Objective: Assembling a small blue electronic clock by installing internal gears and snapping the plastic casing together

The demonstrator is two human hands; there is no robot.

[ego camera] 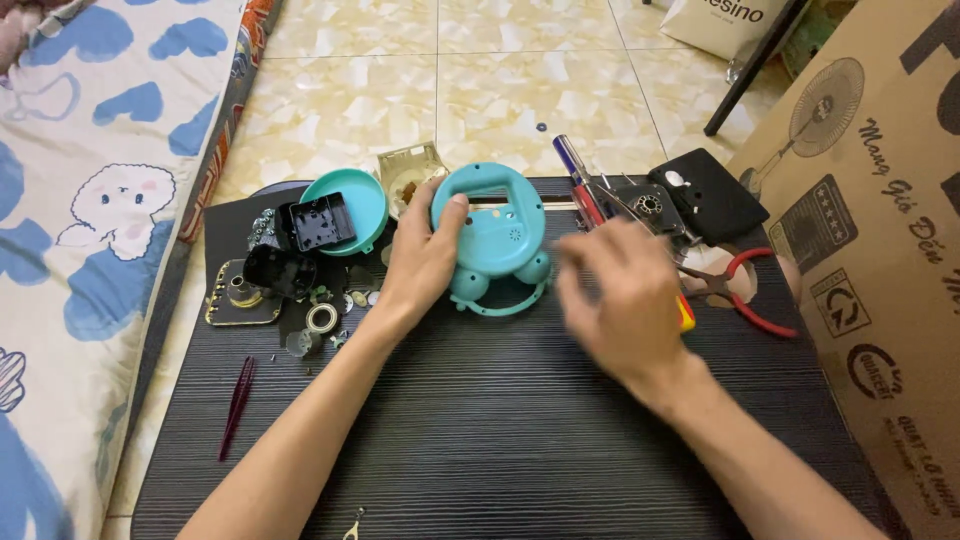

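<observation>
Teal plastic everywhere in the head view: the main piece is a rounded teal clock shell (pixel 492 235) with two little feet and a curved stand, lying flat near the back middle of the dark striped tabletop (pixel 500 430). The left hand (pixel 425 260) is cupped over its left edge, thumb up on the rim, so it's got a loose hold on it. The right hand (pixel 625 300) hangs just to the right of the shell, fingers spread and blurry, and I honestly can't tell if it's holding anything.

Left of the shell there's a teal round cover (pixel 362 200) with a black square housing (pixel 318 222) sitting in it, plus a pale yellowish part (pixel 410 172) just behind. Further left is a black circuit board (pixel 240 295), a small ring (pixel 321 318) and some tiny loose bits. Dark red tweezers (pixel 237 405) lie near the left edge.

On the right: a screwdriver (pixel 578 178), a black plate (pixel 712 195), and red-handled pliers (pixel 750 290). A cardboard box (pixel 880 250) stands at the right edge, and a blue-and-white bedsheet (pixel 80 200) runs along the left.
</observation>
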